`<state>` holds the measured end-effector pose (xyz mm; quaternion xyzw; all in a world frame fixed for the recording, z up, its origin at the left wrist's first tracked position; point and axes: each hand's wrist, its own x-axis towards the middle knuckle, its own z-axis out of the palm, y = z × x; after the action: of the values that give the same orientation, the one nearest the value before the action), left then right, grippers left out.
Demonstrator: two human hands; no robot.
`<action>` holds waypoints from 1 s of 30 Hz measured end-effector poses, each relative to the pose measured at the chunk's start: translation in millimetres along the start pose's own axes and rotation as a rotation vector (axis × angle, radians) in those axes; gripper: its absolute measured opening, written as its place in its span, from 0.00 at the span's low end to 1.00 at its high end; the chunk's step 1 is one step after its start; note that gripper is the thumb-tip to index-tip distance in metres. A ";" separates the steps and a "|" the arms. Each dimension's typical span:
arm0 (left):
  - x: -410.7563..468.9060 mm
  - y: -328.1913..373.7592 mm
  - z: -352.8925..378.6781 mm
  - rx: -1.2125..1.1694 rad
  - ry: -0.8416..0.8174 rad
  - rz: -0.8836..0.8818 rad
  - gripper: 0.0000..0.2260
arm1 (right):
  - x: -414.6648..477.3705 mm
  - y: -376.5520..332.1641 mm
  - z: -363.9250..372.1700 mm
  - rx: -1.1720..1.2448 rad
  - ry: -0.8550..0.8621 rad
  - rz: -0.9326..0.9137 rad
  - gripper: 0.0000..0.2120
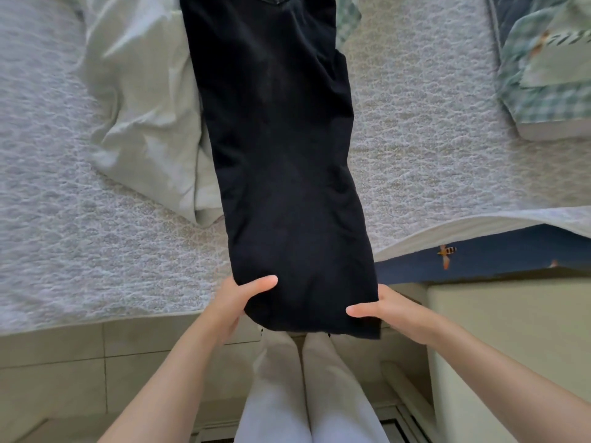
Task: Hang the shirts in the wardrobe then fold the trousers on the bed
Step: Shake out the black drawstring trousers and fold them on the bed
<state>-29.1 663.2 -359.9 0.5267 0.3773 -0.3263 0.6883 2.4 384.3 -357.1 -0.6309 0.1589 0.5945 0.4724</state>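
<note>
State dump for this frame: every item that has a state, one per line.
black trousers: stretched lengthwise on the bed, hem end held past the bed edge
left hand: grips hem's left corner, thumb on top
right hand: grips hem's right corner, thumb on top
pale green cloth: crumpled, unfolded, beside the trousers
checked fabric: bunched at far right

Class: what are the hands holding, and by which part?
The left hand and right hand grip the black trousers at their near end, one corner each, thumbs on top.
</note>
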 end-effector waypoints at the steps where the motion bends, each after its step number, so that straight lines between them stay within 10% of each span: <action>1: -4.2 -6.7 -0.8 0.030 -0.075 -0.057 0.24 | -5.0 1.6 1.4 0.069 -0.001 -0.014 0.30; 15: -51.2 -52.3 -23.8 0.357 -0.202 -0.184 0.09 | -35.7 26.0 13.4 0.329 0.203 -0.119 0.25; 30: -83.7 -69.0 -20.5 0.315 0.037 -0.088 0.09 | -51.5 28.5 35.3 -0.106 0.127 0.060 0.18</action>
<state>-133.1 671.4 -324.0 0.6169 0.3568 -0.4017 0.5751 -53.0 379.1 -317.0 -0.6864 0.1756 0.5749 0.4093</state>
